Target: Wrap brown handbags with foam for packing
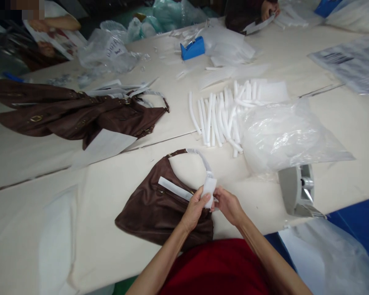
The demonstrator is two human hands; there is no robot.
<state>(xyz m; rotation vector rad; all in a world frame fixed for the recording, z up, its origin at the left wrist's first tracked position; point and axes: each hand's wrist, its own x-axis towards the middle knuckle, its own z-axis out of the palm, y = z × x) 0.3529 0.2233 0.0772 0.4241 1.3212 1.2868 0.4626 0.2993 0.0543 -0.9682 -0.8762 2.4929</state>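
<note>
The left hand (pixel 194 209) grips a small white piece (pixel 209 187) between thumb and fingers. The right hand (pixel 230 205) has its fingers bent at the right edge of that piece; whether they pinch it cannot be told.

Under and beside the left hand, the brown bag (pixel 147 211) lies flat on the bench (pixel 252 213), its body spreading to the left and down toward the person's red top (pixel 215 270). A white strip (pixel 174 187) lies across the bag, running up and left from the left hand. The bag's handle curves above both hands, partly covered by a pale wrapping (pixel 199 155) that comes down to the white piece.

Beyond the hands, a row of white tubes (pixel 217 119) lies side by side, some crossing, next to a clear plastic bag (pixel 292 135). Well to the right of the right hand stands a grey dispenser (pixel 296 190).

Up and left of the left hand, more brown bags (pixel 76 110) lie overlapping, with a white sheet (pixel 110 143) at their lower edge. Farthest out are a blue dispenser (pixel 192 48) and a co-worker's hand (pixel 269 10).
</note>
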